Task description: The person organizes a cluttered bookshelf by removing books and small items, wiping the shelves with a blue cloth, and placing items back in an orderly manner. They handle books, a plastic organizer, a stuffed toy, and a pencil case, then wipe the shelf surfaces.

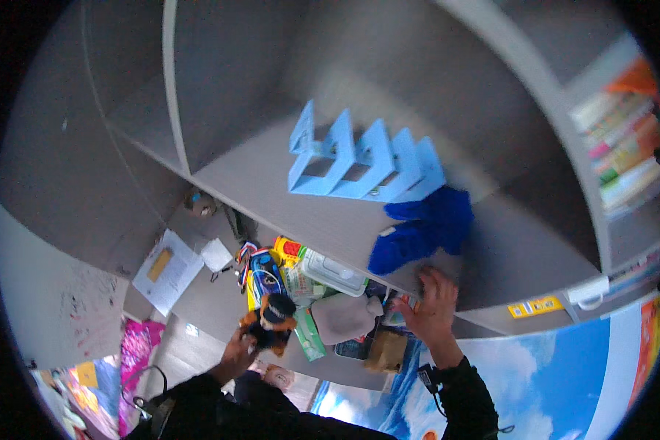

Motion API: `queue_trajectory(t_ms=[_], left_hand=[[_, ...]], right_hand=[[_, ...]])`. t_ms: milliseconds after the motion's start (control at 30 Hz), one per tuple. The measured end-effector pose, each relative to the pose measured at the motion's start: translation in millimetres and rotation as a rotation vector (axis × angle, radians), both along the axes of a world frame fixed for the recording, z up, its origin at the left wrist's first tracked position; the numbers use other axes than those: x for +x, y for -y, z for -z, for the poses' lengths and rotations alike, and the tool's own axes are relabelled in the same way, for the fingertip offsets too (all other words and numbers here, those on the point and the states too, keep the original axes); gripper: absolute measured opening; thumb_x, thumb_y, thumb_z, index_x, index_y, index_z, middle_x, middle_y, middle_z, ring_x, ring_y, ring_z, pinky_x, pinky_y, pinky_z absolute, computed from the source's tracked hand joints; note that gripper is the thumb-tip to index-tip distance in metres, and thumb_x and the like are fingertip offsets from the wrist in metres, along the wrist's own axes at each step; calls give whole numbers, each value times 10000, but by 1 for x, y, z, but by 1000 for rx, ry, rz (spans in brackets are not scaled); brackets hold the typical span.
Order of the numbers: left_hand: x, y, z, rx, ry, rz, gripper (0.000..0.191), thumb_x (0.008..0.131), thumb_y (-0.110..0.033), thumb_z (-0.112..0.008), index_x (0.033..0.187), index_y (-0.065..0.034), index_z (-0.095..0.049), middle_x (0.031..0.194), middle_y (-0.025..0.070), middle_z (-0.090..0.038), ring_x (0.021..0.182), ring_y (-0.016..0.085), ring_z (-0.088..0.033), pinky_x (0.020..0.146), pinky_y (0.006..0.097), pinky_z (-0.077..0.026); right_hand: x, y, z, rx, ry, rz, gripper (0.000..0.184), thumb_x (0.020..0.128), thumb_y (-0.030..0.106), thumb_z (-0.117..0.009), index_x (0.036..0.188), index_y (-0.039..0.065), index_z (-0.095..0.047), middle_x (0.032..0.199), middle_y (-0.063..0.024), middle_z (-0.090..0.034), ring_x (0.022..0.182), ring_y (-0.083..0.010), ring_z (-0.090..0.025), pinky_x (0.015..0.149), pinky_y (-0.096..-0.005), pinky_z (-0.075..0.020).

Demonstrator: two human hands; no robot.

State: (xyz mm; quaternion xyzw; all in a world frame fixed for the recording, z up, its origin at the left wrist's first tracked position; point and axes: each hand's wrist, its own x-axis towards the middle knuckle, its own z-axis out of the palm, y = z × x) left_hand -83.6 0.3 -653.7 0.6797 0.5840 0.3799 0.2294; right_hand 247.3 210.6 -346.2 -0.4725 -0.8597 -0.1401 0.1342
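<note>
My left hand (237,353) grips a small plush bear (278,324) with a dark cap and dark clothing, held over the lower surface. My right hand (435,302) is held with fingers spread at the edge of the grey shelf (264,192) and holds nothing; whether its fingertips touch the shelf cannot be seen. Just beyond those fingers lie fuzzy blue gloves (432,228) on the shelf. Behind the gloves stands a light-blue file rack (363,165) with several slanted dividers.
Below the shelf are a grey hot-water bottle (341,319), a lidded plastic box (333,272), a green packet (310,335), a blue pouch (265,275), a red-and-yellow toy (289,249) and a brown item (388,352). Papers (168,272) lie left. Books (627,148) fill a right-hand compartment.
</note>
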Motion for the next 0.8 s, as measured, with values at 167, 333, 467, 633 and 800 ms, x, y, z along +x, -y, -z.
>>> queue_trajectory(t_ms=[167, 333, 467, 633, 800], left_hand=[[3, 44, -75, -166, 120, 62, 339, 708, -73, -820, 986, -68, -627, 1214, 228, -531, 1085, 400, -593, 854, 455, -544], [2, 33, -152, -45, 56, 170, 349, 708, -37, -821, 993, -62, -622, 1246, 225, -526, 1068, 384, -628, 861, 418, -552], [10, 11, -203, 108, 66, 232, 427, 685, -19, -844, 1028, -65, -594, 1251, 239, -531, 1109, 400, -600, 871, 434, -536], [31, -25, -275, 302, 16, 273, 402, 673, -17, -841, 957, -95, -566, 1299, 249, -508, 1184, 432, -558, 937, 452, -513], [70, -77, -346, 407, -46, 223, 394, 687, -132, -876, 963, -96, -598, 1253, 236, -526, 1128, 418, -578, 875, 442, -528]], right_hand=[[-3, 5, -6, -75, -43, 23, 707, 774, 448, -764, 1310, 73, -496, 1348, -175, -483, 1206, -356, -473, 990, -497, -351], [-11, 21, -6, -197, -153, 79, 824, 766, 403, -777, 1403, 20, -421, 1434, -183, -432, 1345, -358, -386, 1116, -505, -254], [-16, 34, 2, -172, -262, 58, 929, 757, 384, -789, 1467, -12, -341, 1509, -194, -362, 1443, -346, -282, 1199, -493, -127], [-5, 27, 1, -313, -537, -1, 716, 861, 310, -732, 1445, 49, -409, 1403, -201, -506, 1360, -333, -427, 1156, -453, -281], [3, 70, 6, -542, -1687, 128, 509, 995, 266, -614, 1428, 59, -443, 1260, -87, -591, 1136, -176, -574, 964, -321, -470]])
